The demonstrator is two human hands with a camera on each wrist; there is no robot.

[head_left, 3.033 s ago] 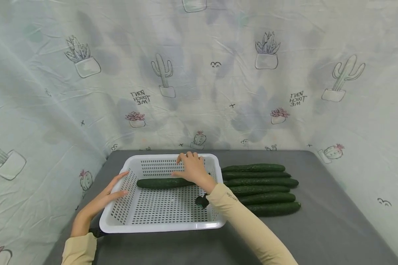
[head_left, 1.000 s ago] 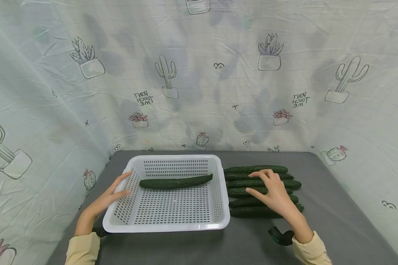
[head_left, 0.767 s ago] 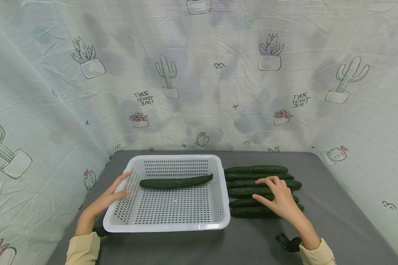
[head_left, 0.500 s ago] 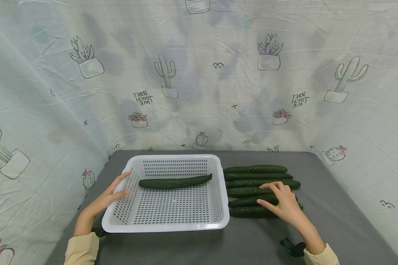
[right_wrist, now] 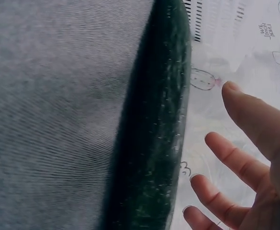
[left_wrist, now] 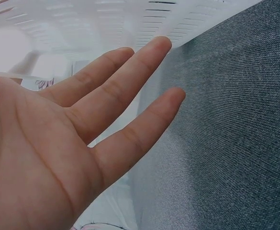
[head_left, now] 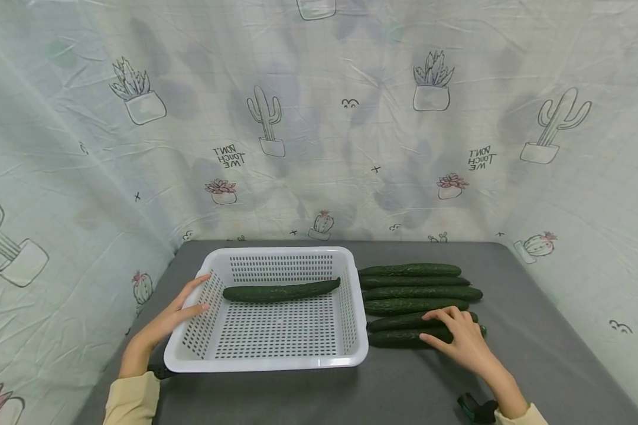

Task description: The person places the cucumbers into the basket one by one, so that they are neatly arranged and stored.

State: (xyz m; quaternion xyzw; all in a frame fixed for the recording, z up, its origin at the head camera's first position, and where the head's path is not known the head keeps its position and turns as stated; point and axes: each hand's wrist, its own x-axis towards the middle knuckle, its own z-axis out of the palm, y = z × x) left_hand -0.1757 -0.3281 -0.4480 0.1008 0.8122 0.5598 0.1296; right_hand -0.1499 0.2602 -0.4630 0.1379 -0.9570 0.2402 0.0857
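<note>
My left hand (head_left: 170, 317) rests at the left rim of a white perforated plastic basket (head_left: 266, 364), thumb and a finger over the edge. In the left wrist view, three fingers (left_wrist: 125, 93) extend fairly straight under the basket's outer side. One dark green cucumber (head_left: 280, 292) lies crosswise inside the basket. My right hand (head_left: 466, 345) hovers over the nearest cucumber (head_left: 399, 339) of a row, thumb and fingers spread apart. The right wrist view shows that cucumber (right_wrist: 154, 124) in front of the fingers, with a gap between. Part of it is hidden by the hand in the head view.
Several more cucumbers (head_left: 409, 270) lie side by side right of the basket, their left ends close to its wall. Everything sits on a grey cloth-covered table (head_left: 537, 330). A patterned curtain (head_left: 319, 118) encloses the back and sides.
My right hand has left the cucumber in the basket, moved right over the row, then drifted toward the nearest cucumbers. My left hand has stayed on the basket rim.
</note>
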